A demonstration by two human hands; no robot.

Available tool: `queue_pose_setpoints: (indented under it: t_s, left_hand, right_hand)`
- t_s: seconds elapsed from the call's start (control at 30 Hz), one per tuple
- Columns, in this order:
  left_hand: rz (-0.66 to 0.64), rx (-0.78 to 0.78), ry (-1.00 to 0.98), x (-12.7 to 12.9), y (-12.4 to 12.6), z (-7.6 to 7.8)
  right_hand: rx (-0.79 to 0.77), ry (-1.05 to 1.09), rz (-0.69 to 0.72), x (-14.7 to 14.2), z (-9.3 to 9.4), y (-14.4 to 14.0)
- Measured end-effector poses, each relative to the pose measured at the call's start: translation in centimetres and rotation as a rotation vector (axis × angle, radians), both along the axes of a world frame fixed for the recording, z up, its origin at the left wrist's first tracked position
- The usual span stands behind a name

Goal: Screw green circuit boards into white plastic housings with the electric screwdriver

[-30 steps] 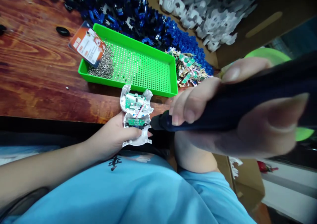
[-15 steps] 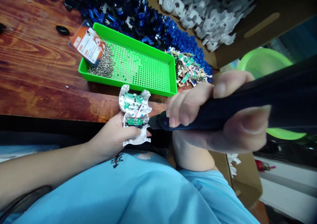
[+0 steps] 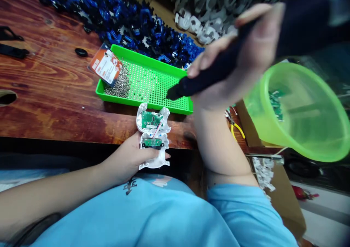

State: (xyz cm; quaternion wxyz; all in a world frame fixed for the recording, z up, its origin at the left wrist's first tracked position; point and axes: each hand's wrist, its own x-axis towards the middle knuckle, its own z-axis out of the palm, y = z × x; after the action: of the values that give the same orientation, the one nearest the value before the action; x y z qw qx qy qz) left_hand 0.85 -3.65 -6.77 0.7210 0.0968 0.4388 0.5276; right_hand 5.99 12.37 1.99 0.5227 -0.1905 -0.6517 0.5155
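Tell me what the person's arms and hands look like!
The left hand and right hand are bare, with nothing I can see worn on them. Both forearms are uncovered too. A light blue short sleeve shows on the right arm; I can't make out the left sleeve.

Saw the right grip (image 3: pixel 254 59) and dark driver (image 3: pixel 231 57) only blurred, with the driver's rear cut off at upper right. Found most fingers of the left grip (image 3: pixel 132 155) hidden behind the white casing (image 3: pixel 154 162). Could not read tiny print on the card (image 3: pixel 106 69).
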Motion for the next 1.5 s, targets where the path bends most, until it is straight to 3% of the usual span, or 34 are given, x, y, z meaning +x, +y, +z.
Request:
queue_pose_setpoints:
  t_s: [0.1, 0.2, 0.6, 0.7, 0.9, 1.1, 1.3, 1.5]
  left_hand:
    - [-0.027, 0.015, 0.022, -0.1, 0.0, -0.1]
    - [-0.049, 0.025, 0.017, -0.3, -0.1, -0.2]
    - [-0.072, 0.023, -0.038, -0.5, 0.1, -0.3]
    - [-0.072, 0.032, -0.052, -0.5, 0.1, -0.4]
    - [-0.060, 0.041, -0.066, -0.4, 0.2, -0.6]
    - [-0.060, 0.046, -0.066, -0.5, 0.0, -0.8]
    - [-0.055, 0.045, -0.085, -0.3, 0.0, -0.7]
    - [-0.052, 0.043, -0.060, -0.4, 0.2, -0.5]
  right_hand:
    - [0.118, 0.186, 0.001, -2.9, -1.8, 1.7]
    - [0.112, 0.081, 0.041, -4.4, -2.9, 2.6]
    - [0.043, 0.135, 0.079, -5.9, -4.2, 3.5]
    - [0.080, 0.115, 0.127, -5.4, -4.0, 3.3]
    - [0.090, 0.109, 0.078, -4.9, -3.8, 2.8]
    - [0.112, 0.363, 0.016, -3.5, -1.4, 1.2]
    - [-0.045, 0.028, 0.115, -0.7, 1.8, -3.1]
    - [-0.056, 0.031, 0.179, -0.8, 0.7, -3.9]
